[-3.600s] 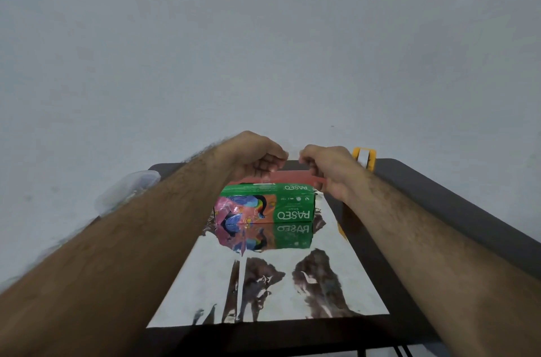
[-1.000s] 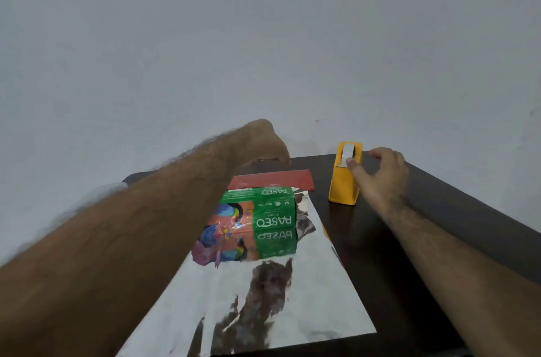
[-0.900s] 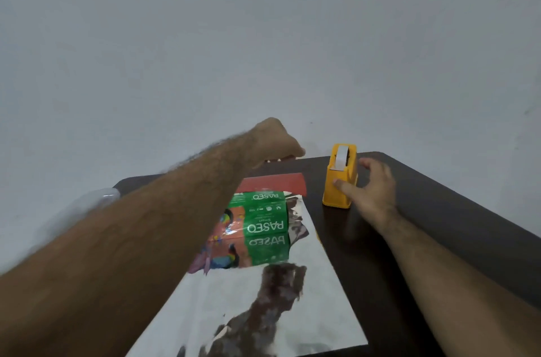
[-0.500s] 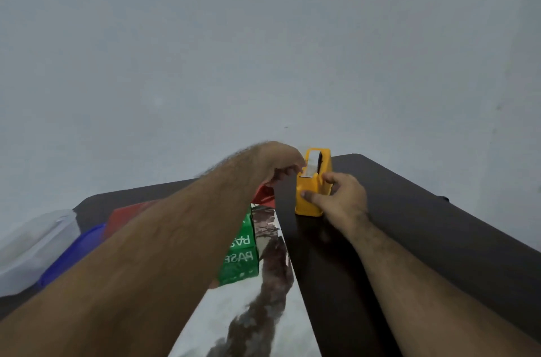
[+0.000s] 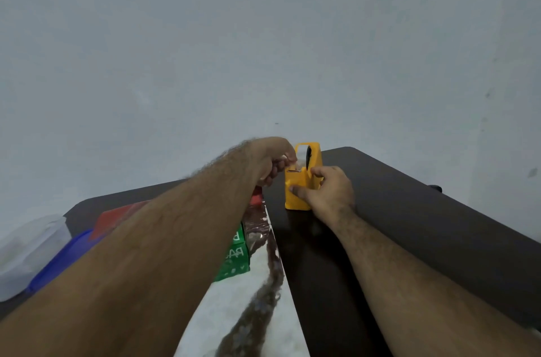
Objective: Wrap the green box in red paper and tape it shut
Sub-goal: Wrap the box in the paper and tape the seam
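Note:
The green box point(image 5: 237, 257) lies on the shiny silver inner side of the wrapping paper point(image 5: 257, 307), mostly hidden behind my left forearm. A red edge of the paper point(image 5: 257, 199) shows past the box. A yellow tape dispenser point(image 5: 301, 181) stands on the dark table to the right of the paper. My right hand point(image 5: 328, 194) grips the dispenser's body from the right. My left hand point(image 5: 272, 162) pinches the free end of the tape at the dispenser's top left.
The dark table point(image 5: 409, 225) runs to a rounded far right corner against a plain grey wall. At the left lie a red sheet point(image 5: 117, 217), a blue sheet point(image 5: 58, 263) and a translucent plastic bag point(image 5: 26, 251).
Both hands left the red paper edge on the box. My right hand went to the yellow dispenser and took hold of it; my left followed and pinched the tape. The view swung right.

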Motion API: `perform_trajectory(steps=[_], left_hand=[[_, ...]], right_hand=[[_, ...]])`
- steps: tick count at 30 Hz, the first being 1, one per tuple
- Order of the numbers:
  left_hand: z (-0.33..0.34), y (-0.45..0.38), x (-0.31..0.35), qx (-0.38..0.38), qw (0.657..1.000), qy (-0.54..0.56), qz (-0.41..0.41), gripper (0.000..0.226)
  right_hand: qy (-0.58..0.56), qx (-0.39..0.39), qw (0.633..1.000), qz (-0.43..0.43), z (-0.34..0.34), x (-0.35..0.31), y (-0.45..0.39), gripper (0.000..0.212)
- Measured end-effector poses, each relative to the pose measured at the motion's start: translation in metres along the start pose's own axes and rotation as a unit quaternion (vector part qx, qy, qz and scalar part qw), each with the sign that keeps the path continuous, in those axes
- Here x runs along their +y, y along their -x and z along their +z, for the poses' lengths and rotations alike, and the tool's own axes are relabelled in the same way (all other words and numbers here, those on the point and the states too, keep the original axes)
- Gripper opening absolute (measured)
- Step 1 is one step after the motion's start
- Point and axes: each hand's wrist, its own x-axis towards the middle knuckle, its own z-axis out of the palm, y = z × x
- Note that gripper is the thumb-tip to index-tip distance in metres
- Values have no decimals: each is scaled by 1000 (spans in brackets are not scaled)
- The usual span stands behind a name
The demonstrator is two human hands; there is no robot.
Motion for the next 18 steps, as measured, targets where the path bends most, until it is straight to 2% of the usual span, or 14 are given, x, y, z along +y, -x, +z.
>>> perform_trajectory(steps=[7,13,18], left_hand=[[-3,20,4,14,1000,-1,11,22],[-1,33,-15,10,1000,-11,18,32],[14,33,-26,43,994,-85,45,37]], right_hand=[[24,0,1000,-11,0,-1,2,79],[26,-10,999,-16,-3,0,3,76],[-48,-49,998,5,-7,6,0,78]])
